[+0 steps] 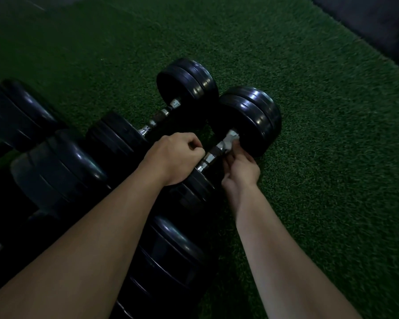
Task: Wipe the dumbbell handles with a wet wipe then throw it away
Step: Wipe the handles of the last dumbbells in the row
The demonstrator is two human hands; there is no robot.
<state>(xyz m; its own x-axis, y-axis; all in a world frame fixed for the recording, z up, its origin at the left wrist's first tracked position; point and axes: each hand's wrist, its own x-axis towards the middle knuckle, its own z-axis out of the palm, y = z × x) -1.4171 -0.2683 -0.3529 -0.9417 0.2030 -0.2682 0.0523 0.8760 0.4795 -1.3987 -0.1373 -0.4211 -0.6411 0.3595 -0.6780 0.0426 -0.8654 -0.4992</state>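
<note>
Nearest, dim black weight plates [171,261] sit between the two bare forearms, cut off by the bottom edge and too dark to count. The left hand [174,158] rests as a curled fist at the near end of a dumbbell [213,154]; whether it holds anything cannot be told. The right hand [240,168] pinches a pale wet wipe [232,139] against the far end of that chrome handle. Just behind lies a second dumbbell [159,118], so two handles show. More black plates [55,169] to the left hide their handles. All lie on green artificial turf [320,100].
</note>
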